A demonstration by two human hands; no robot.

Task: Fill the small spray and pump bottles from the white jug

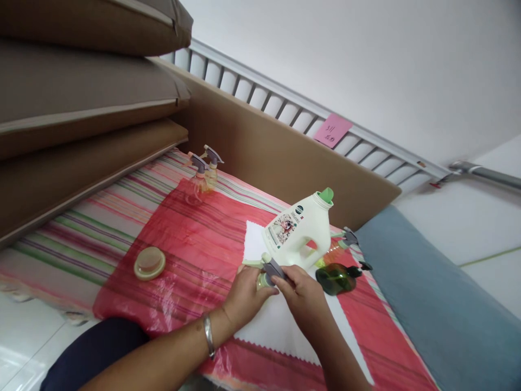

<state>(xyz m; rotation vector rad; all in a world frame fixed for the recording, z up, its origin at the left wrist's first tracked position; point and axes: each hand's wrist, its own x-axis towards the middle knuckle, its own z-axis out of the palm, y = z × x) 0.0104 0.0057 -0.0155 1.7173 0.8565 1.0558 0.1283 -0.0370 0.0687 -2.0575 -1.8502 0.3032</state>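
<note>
My left hand (pixel 246 296) and my right hand (pixel 302 289) meet over a white cloth (pixel 277 320), both closed on a small spray bottle (pixel 265 271) with a grey trigger head. The left hand wraps its body; the right hand's fingers pinch the grey head. Just behind them stands a white detergent jug (pixel 299 231) with a green cap, tilted. A dark green pump bottle (pixel 337 277) lies on its side right of my right hand.
Red plastic sheet (pixel 183 250) covers a striped cloth. Two spray bottles (pixel 203 174) stand at the far left, another (pixel 345 239) behind the jug. A round lid (pixel 150 263) lies left. Brown cushions (pixel 81 81) stack at left; a cardboard panel (pixel 285 157) runs behind.
</note>
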